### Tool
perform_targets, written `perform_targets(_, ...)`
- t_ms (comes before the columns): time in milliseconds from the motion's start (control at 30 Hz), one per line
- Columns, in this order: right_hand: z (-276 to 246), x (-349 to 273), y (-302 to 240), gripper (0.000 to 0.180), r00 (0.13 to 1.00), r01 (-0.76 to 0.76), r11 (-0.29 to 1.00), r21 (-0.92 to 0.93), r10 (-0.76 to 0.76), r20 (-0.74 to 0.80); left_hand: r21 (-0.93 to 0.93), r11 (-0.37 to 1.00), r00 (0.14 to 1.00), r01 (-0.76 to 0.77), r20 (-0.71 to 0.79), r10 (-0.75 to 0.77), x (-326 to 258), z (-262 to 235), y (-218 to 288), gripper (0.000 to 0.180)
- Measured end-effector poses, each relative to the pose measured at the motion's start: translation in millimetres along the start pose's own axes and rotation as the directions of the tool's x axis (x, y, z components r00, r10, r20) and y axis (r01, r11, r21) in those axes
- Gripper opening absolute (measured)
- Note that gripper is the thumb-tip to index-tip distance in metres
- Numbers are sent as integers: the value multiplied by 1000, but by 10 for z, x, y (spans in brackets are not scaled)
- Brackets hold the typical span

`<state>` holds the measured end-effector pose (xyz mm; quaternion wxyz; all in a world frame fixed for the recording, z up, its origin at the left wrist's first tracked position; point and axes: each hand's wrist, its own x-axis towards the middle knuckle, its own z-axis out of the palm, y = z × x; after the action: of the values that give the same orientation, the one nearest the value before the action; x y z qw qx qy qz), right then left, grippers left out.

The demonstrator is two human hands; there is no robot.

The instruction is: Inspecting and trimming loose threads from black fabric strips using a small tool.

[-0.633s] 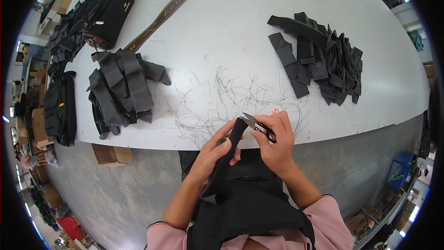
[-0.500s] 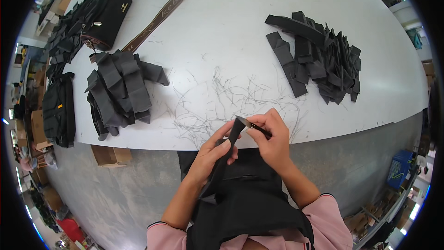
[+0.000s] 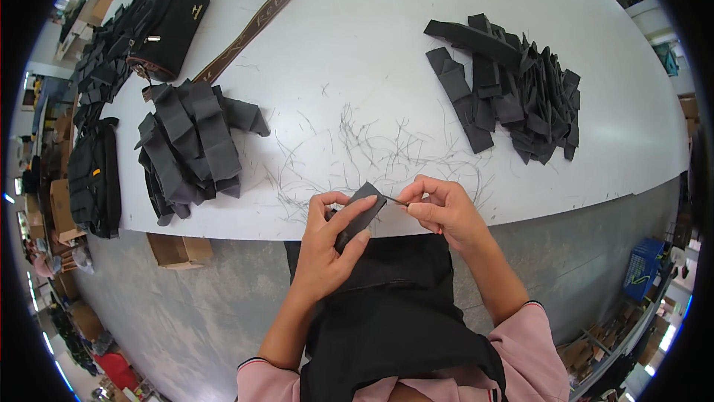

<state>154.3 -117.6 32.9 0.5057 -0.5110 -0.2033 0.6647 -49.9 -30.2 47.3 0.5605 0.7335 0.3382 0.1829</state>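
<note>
My left hand (image 3: 325, 257) grips a folded dark grey fabric strip (image 3: 361, 217) over the table's near edge, fingers on its upper face and thumb along its lower side. Its upper corner points away from me. In my right hand (image 3: 448, 216), a small pair of thread snips (image 3: 394, 200) is pinched between thumb and fingers. Seen almost edge-on, their thin dark blades reach the right corner of the strip; the handle is mostly hidden by the fingers. Loose thread ends (image 3: 379, 142) lie scattered on the table just beyond both hands.
On the white table (image 3: 357, 37), similar strips form a left pile (image 3: 195, 138) and a right pile (image 3: 524, 101). A black bag (image 3: 169, 29) with a brown strap stands far left, beside a black backpack (image 3: 94, 177). A cardboard box (image 3: 178, 250) sits below the table's edge.
The strip has been turned and lifted, so its broad face now shows and its tail no longer hangs toward my lap. My right hand has shifted slightly right, turning the snips edge-on.
</note>
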Motion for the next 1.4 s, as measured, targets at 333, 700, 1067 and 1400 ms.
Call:
perform_targets(333, -63, 3, -61, 22, 999, -36, 998, -53, 38, 29, 234, 968, 992, -89, -65, 107, 28, -12, 73, 44)
perform_targets(700, -51, 16, 54, 22, 999, 4, 999, -37, -2, 50, 222, 971, 993, -92, -46, 105, 12, -8, 77, 44)
perform_targets(1067, -58, -16, 184, 19, 997, -67, 977, 202, 57, 54, 223, 971, 995, -87, -22, 95, 7, -7, 96, 44)
perform_targets(1400, 219, -69, 324, 16, 994, 94, 934, 345, -68, -87, 82, 995, 998, -51, -31, 54, 1, 61, -19, 42)
